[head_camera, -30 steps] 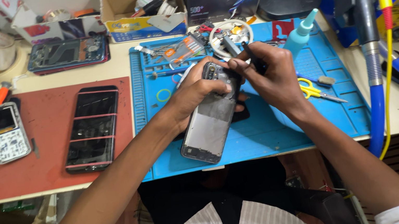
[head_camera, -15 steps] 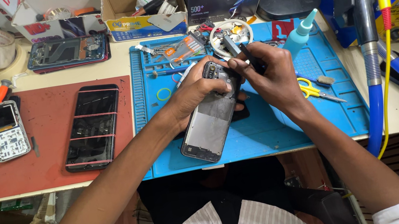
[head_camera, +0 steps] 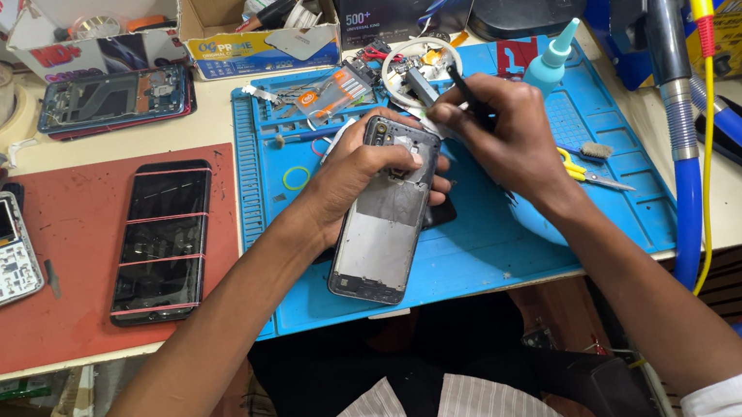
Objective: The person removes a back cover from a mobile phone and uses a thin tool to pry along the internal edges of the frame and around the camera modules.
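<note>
**Opened phone slants up toward the tool hand**

The opened phone point(head_camera: 388, 208) lies over the blue mat point(head_camera: 504, 247), its long axis slanting from the lower left — nearest the person — up and to the right. The left hand point(head_camera: 356, 176) wraps the phone's upper part from the left, grip closed on its frame, lifting that end. The right hand point(head_camera: 502, 135) sits just right of the phone's top end, grip pinched narrow on a thin dark tool point(head_camera: 463, 92) whose lower end is hidden among the fingers, so contact with the phone cannot be told. The right hand is the nearer one to that exposed top corner. Left of the phone, on the red mat point(head_camera: 69, 283), a black phone point(head_camera: 160, 240) lies well apart.
</note>
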